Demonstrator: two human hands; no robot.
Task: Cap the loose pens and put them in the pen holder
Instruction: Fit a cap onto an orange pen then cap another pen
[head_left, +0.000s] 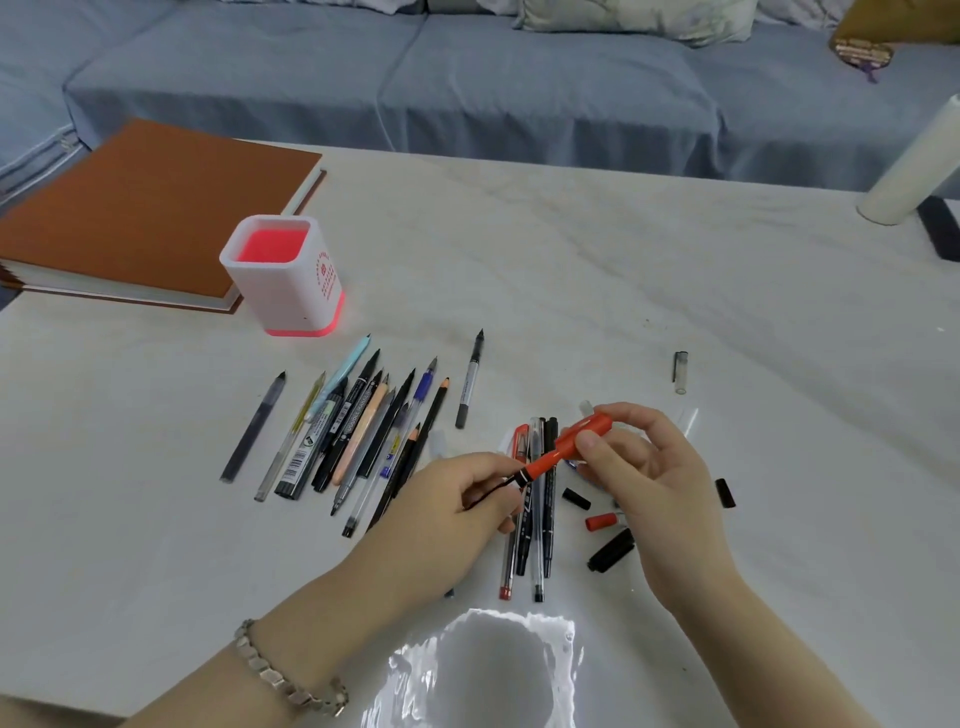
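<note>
Left hand (457, 499) and right hand (649, 467) pinch orange marker (566, 447) above loose caps (602, 521); slim pens (353, 431) fan before boxy white pen holder (283, 275), table (571, 260) left edge.

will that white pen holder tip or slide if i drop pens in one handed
The pen holder looks like thin plastic with no pens showing inside, so probably light and easy to nudge. It is taller than wide, so a pen hitting the rim might tip it. The table looks glossy, so it may well slide.

pen holder (284, 275) mouth unobstructed, book (150, 213) behind
</note>
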